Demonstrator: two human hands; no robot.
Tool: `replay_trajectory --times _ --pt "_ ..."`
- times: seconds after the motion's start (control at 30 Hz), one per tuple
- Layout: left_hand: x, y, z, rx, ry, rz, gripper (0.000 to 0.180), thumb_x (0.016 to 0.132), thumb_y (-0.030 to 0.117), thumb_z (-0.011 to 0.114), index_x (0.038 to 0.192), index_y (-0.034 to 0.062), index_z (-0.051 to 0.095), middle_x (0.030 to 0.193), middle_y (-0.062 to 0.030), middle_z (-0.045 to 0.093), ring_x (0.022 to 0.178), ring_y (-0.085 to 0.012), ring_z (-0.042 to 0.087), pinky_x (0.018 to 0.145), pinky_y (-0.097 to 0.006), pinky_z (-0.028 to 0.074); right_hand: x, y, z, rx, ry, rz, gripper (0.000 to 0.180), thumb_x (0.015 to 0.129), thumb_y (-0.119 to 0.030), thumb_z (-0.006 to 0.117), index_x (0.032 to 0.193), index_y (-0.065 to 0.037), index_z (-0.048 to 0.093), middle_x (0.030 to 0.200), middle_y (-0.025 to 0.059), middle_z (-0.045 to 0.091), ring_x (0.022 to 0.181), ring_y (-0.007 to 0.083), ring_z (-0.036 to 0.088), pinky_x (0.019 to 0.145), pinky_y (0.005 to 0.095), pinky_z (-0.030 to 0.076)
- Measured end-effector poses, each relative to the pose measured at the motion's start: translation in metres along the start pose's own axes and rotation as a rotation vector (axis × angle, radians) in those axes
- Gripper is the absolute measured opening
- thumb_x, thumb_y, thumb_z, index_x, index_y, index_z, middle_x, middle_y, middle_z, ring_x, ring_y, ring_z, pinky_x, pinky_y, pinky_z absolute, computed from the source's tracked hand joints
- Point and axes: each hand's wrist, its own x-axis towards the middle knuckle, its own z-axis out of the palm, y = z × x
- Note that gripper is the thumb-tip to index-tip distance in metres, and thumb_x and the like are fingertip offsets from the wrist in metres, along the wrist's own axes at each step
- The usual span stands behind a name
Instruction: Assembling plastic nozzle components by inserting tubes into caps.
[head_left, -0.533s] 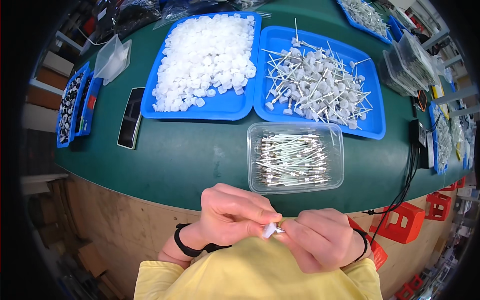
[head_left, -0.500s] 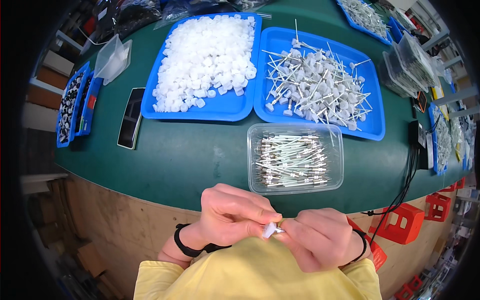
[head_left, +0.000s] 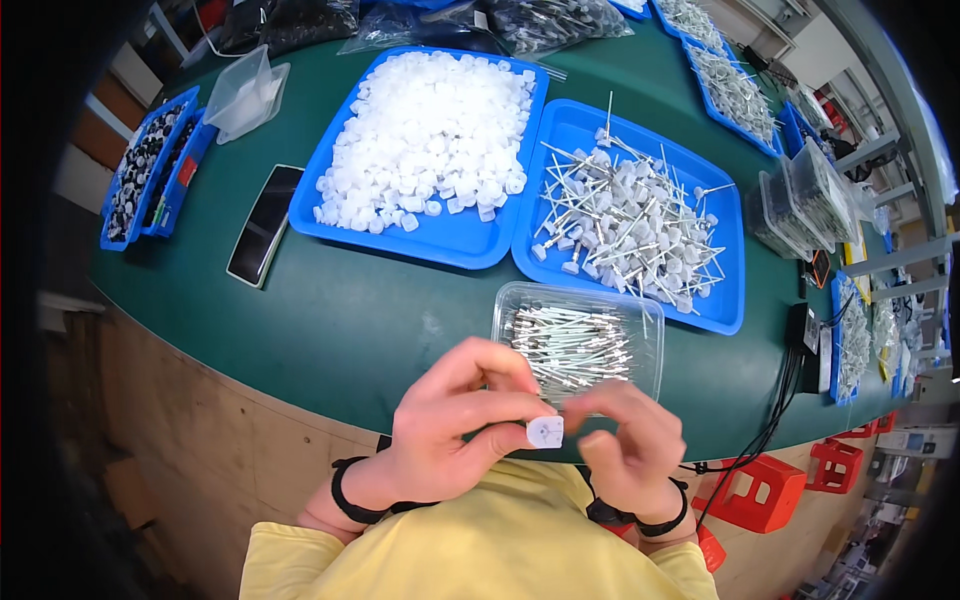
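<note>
My left hand pinches a small white plastic cap between thumb and fingers, its flat face turned up toward me. Any pin behind the cap is hidden. Just to the right, my right hand is apart from the cap, thumb and fingers spread with nothing seen between them. Beyond both hands stands a clear plastic box holding many thin metal-ended pins. Farther off, a blue tray is heaped with loose white caps. Beside it, another blue tray holds caps joined to pins.
A phone lies left on the green table. Farther left are blue bins of small dark parts and a clear container. Stacked clear boxes and black cables are at right, red stools below.
My right hand has let go of the cap and opened, moving away from it. My left hand keeps the cap, now turned face up. The view has shifted a little.
</note>
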Motion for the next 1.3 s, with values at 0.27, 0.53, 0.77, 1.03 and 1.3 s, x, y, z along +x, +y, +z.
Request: replay_trajectory --times 0.27,0.53,0.77,1.03,1.3 --pt "0.0 0.008 0.0 0.175 -0.053 0.136 0.024 0.061 -0.006 0.067 0.084 -0.0028 0.061 0.074 -0.0115 0.059 0.059 -0.0221 0.053 0.05 -0.029 0.042 -0.001 -0.011 -0.004 0.244 -0.138 0.304 0.01 0.081 -0.006 0.059 0.08 0.003 0.059 0.067 0.008 0.06 0.053 0.0111 0.055 0.048 0.0219 0.042" --pt "-0.001 0.008 -0.001 0.233 -0.062 0.204 0.023 0.061 -0.005 0.067 0.083 -0.0027 0.062 0.071 -0.0105 0.059 0.055 -0.0201 0.049 0.047 -0.027 0.039 -0.003 -0.012 -0.004 0.298 -0.146 0.3 0.01 0.082 -0.006 0.059 0.082 0.003 0.059 0.065 0.0064 0.06 0.052 0.0102 0.055 0.048 0.0215 0.041" --pt "0.0 0.009 -0.001 0.298 -0.106 0.205 0.024 0.057 -0.007 0.064 0.08 -0.0021 0.063 0.07 -0.0096 0.059 0.055 -0.0201 0.05 0.047 -0.027 0.038 0.001 -0.01 -0.011 0.188 -0.271 0.271 0.009 0.08 -0.005 0.06 0.084 0.003 0.061 0.065 0.0057 0.059 0.051 0.0101 0.053 0.046 0.0218 0.04" --pt "0.002 0.011 -0.002 0.222 -0.12 0.2 0.023 0.055 -0.008 0.061 0.077 -0.0015 0.063 0.067 -0.0076 0.06 0.054 -0.0191 0.051 0.047 -0.027 0.037 0.0 -0.005 -0.013 0.375 -0.318 0.2 0.012 0.082 -0.004 0.058 0.088 0.006 0.061 0.07 0.0087 0.061 0.051 0.0105 0.055 0.045 0.022 0.041" --pt "0.002 0.012 -0.002 0.323 -0.16 0.222 0.023 0.057 -0.007 0.063 0.079 0.0001 0.063 0.069 -0.008 0.06 0.054 -0.0185 0.05 0.047 -0.026 0.038 0.001 -0.006 -0.013 0.26 -0.29 0.145 0.011 0.077 -0.003 0.062 0.081 0.007 0.061 0.066 0.0109 0.061 0.049 0.0122 0.056 0.044 0.0217 0.043"
